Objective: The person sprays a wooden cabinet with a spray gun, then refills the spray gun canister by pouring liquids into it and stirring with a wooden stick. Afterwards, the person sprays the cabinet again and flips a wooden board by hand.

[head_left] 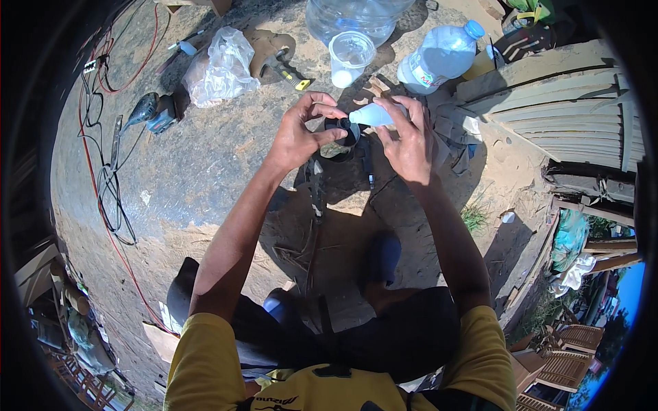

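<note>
My right hand [412, 152] is closed around a small white squeeze bottle [372, 115], tilted on its side with its narrow tip pointing left. The fingers of my left hand [296, 135] pinch a small black piece [335, 124] right at the bottle's tip; whether the two touch I cannot tell. Below them sits a dark round object [351, 133], mostly covered by my hands and shadow. Just beyond my hands stands a clear plastic cup [357, 48] with something white at its bottom.
A large plastic bottle [439, 58] with a blue cap lies at the far right, near a slatted wooden panel [569, 106]. To the left are a hammer [284, 70], a plastic bag [223, 68], a blue-and-black power tool [163, 115] and tangled cables [110, 192]. Wooden chairs [562, 356] stand lower right.
</note>
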{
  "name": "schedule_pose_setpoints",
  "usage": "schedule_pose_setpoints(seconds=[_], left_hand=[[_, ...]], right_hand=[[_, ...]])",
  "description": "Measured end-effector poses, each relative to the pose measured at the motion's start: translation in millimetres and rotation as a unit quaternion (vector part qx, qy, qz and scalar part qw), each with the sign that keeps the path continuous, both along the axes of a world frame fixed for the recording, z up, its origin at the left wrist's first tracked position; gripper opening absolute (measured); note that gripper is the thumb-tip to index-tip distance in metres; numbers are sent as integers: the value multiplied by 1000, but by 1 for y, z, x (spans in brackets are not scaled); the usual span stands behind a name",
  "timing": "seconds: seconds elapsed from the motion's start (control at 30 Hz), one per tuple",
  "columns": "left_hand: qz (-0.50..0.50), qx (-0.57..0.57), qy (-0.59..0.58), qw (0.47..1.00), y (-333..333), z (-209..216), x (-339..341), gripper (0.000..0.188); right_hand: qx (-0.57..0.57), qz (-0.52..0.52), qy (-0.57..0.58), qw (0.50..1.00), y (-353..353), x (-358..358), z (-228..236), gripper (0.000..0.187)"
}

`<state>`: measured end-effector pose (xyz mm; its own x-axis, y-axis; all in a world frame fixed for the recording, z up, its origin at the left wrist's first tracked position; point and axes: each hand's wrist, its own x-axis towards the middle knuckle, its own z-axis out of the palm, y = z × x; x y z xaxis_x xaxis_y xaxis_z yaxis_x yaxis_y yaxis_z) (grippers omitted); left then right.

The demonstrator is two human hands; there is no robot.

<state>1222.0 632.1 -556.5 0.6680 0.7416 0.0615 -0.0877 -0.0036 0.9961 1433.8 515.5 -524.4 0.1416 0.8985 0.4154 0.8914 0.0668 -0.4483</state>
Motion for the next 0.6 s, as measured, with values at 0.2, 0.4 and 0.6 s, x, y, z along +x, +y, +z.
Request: schedule_pose_setpoints(seconds=[0.2, 0.4, 0.6], left_hand=[[-30, 362, 199, 910, 12, 28, -4, 52], [-70, 516, 285, 805, 12, 48, -1, 38], [-78, 490, 287, 820, 8, 56, 11, 42]], right_hand=[[14, -23, 50, 998, -11, 4, -21, 58], [1, -51, 80, 996, -16, -5, -33, 50], [17, -49, 59, 997, -18, -6, -43, 47]])
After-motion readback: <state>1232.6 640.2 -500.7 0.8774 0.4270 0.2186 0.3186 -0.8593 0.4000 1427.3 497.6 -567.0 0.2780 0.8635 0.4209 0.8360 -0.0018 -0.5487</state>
